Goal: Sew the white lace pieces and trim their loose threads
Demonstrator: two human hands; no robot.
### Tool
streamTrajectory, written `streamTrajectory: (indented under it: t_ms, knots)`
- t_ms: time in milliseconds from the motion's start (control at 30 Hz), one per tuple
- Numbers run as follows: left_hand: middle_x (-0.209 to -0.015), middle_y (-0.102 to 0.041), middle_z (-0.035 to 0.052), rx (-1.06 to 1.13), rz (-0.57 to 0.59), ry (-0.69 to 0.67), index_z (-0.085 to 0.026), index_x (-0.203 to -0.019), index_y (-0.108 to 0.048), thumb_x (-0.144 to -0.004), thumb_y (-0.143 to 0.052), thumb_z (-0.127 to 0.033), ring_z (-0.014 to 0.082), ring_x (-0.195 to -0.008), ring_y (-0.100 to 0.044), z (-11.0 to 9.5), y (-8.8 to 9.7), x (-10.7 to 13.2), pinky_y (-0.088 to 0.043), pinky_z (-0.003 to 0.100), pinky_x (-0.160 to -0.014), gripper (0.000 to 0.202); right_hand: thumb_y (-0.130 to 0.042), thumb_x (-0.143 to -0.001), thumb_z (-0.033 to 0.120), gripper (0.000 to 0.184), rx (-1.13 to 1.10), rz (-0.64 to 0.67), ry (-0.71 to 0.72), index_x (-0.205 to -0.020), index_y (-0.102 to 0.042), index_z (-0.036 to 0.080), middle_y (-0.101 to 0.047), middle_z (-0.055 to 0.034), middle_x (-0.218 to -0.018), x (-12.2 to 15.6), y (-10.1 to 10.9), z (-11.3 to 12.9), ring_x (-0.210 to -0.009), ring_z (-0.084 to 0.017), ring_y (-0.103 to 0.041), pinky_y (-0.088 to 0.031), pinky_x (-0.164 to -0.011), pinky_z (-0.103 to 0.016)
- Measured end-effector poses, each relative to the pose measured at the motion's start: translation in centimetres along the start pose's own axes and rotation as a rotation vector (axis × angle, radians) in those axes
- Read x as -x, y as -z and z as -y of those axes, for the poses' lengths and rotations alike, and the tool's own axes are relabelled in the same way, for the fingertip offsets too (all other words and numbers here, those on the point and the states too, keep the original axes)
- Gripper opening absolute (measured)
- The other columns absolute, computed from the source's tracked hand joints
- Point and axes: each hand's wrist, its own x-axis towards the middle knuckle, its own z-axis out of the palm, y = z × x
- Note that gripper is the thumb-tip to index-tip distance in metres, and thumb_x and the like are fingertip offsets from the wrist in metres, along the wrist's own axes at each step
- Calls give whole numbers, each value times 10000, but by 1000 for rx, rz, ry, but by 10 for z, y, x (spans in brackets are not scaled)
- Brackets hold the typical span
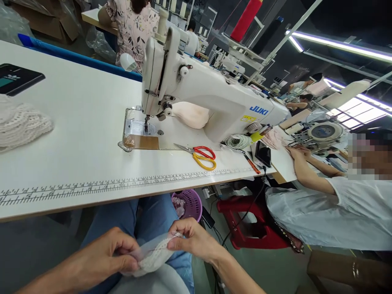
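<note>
A strip of white lace (154,258) with sheer fabric along it is stretched between my hands, above my lap. My left hand (118,255) pinches its left end between thumb and fingers. At the other end, my right hand (191,239) grips the lace between thumb and forefinger. Sheer pale fabric (162,281) hangs below, over my jeans. In front of me, a white sewing machine (214,87) stands on the table, its presser foot (147,122) over the metal plate. Both hands are below the table's front edge, apart from the machine.
On the table (85,143) lie scissors (200,157) with red and yellow handles, a lace pile (23,124), a dark phone-like device (18,79) and a cord coil (237,141). A purple basket (192,206) and red stool (257,224) stand below. A co-worker (330,204) sits at right.
</note>
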Motion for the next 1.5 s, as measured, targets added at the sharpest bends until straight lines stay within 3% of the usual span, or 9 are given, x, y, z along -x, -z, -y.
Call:
streamTrajectory:
  t_ms: [267, 400, 500, 667, 833, 1200, 1300, 1400, 1500]
  knots:
    - [-557, -484, -37, 91, 29, 0, -161, -722, -764, -666, -682, -383, 130, -599, -384, 0, 6, 3, -275, 210, -546, 244, -804, -593, 528, 462, -28, 38, -43, -722, -662, 108, -568, 13, -631, -9, 2, -3, -580, -73, -452, -341, -569, -207]
    - [-607, -524, -31, -74, -89, 84, -203, -654, -734, -624, -650, -303, 170, -689, -438, 1, 4, 7, -317, 214, -582, 134, -806, -593, 519, 447, -19, 41, -60, -720, -666, 114, -562, 18, -623, -13, 1, -1, -577, -74, -452, -349, -572, -209]
    - [-642, -543, -12, -154, -65, 86, -210, -671, -730, -692, -580, -331, 193, -738, -453, -1, 7, 9, -340, 228, -630, 194, -801, -589, 529, 447, -4, 59, -73, -704, -668, 118, -565, 18, -622, -15, -1, 2, -568, -73, -450, -353, -568, -209]
    - [-581, -369, -54, 11, 5, 69, -170, -675, -681, -611, -642, -242, 124, -607, -311, -5, 5, -2, -207, 218, -523, 103, -798, -600, 517, 423, 60, 88, -35, -710, -680, 126, -576, 15, -632, -17, -9, 9, -583, -87, -462, -361, -569, -213]
    - [-530, -309, -71, 15, -124, 57, -153, -586, -572, -657, -609, -254, 102, -539, -276, -4, -10, -19, -176, 238, -501, 129, -725, -714, 493, 374, 213, 66, 68, -748, -688, 122, -525, 27, -600, -13, -8, 13, -551, -76, -401, -314, -507, -193]
    - [-462, -339, -78, 34, -111, 165, -166, -535, -535, -616, -654, -344, 93, -487, -279, -5, -9, -18, -177, 233, -475, 228, -715, -686, 585, 451, 305, 39, 100, -754, -716, 139, -533, 24, -573, -7, -4, 7, -546, -89, -425, -333, -522, -200]
    - [-526, -446, -65, 140, -80, 163, -142, -653, -651, -583, -675, -256, 102, -538, -366, -6, -10, -18, -241, 210, -506, 136, -689, -732, 553, 410, 330, 78, 99, -781, -722, 147, -557, 18, -589, -8, -8, 7, -549, -90, -439, -334, -521, -197]
    - [-592, -528, -51, 188, -71, 118, -142, -767, -705, -593, -670, -220, 112, -582, -428, -5, -13, -20, -287, 205, -544, 194, -688, -748, 524, 364, 413, 79, 91, -803, -731, 166, -537, 33, -570, -8, -10, 10, -537, -83, -426, -315, -506, -191]
    - [-552, -518, -42, 110, -115, 111, -137, -663, -677, -629, -660, -296, 112, -552, -422, -2, -14, -21, -274, 218, -532, 164, -713, -716, 542, 379, 493, 51, 66, -812, -735, 176, -519, 42, -558, -6, -9, 14, -526, -80, -418, -307, -500, -194]
